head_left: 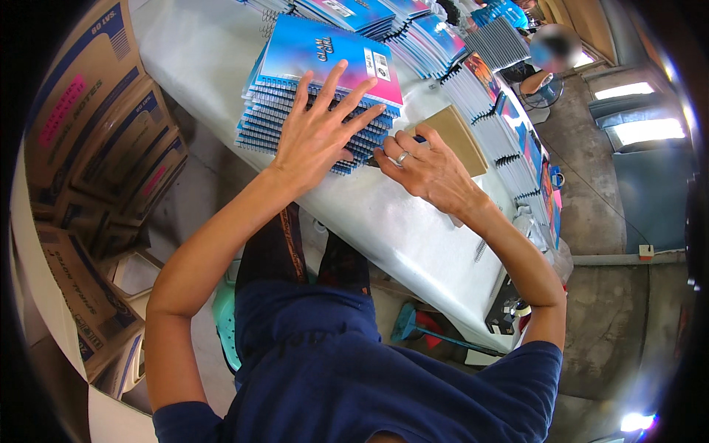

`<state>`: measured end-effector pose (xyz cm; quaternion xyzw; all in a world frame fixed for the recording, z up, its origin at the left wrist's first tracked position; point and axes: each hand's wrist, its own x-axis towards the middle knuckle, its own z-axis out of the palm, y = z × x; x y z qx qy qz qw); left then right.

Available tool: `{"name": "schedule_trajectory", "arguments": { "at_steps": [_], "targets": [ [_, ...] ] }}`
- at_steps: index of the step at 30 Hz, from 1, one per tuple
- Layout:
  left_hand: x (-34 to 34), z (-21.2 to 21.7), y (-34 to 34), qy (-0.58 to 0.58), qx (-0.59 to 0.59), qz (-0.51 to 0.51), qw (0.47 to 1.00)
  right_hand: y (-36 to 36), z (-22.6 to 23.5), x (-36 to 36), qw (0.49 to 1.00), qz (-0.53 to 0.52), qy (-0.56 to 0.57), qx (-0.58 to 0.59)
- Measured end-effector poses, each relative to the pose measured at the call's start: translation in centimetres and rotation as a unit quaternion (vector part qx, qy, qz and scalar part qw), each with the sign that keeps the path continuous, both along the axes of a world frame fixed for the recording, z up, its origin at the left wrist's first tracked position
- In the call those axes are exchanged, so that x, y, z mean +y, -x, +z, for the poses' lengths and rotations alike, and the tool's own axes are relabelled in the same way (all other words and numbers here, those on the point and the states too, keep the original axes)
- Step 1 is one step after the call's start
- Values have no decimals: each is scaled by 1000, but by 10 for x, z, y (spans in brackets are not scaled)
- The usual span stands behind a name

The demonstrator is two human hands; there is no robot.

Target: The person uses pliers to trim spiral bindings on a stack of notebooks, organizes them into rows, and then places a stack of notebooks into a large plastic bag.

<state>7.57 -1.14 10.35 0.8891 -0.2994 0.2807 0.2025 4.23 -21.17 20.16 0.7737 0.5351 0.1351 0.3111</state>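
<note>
A stack of spiral notebooks (332, 55) with blue and pink covers stands at the near edge of the table, its wire coils facing me. My left hand (317, 140) lies across the top notebook and the coils, fingers spread. Beside the stack's right corner, my right hand (425, 162) is closed around a small hand tool (374, 160) with a dark tip and a bit of blue on its grip. The tool's tip is close to the coil ends; whether it touches them I cannot tell. Most of the tool is hidden by my fingers.
A brown cardboard piece (452, 133) lies behind my right hand on the white table (413, 244). More notebook piles (473, 96) line the far side. Stacked cartons (111, 140) stand at the left. A green plastic stool (225, 325) is beneath me; another person (535, 77) is at the back right.
</note>
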Motion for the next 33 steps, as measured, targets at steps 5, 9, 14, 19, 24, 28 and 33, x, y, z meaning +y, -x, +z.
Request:
{"name": "schedule_trajectory", "arguments": {
  "at_steps": [5, 9, 14, 19, 24, 28, 33],
  "targets": [
    [0, -3, -2, -1, -8, -9, 1000, 20, -18, 6, 994, -111, 1, -5],
    [3, -5, -1, 1, -14, -2, 1000, 22, -16, 22, 979, -201, 9, 24],
    [2, -9, 3, -11, -10, 6, 1000, 7, -3, 4, 1000, -22, -10, 2],
    [-1, -10, 2, -6, -11, -2, 1000, 1, -17, -6, 1000, -2, 14, -2],
    [0, -11, 1, -6, -9, 3, 1000, 22, -31, 23, 923, -358, 77, 123],
    [2, -15, 2, 2, -18, -7, 1000, 19, -19, 6, 976, -210, -29, 49],
    [3, -16, -3, 7, -33, -18, 999, 17, -10, 2, 988, -140, -59, 36]
  ]
}}
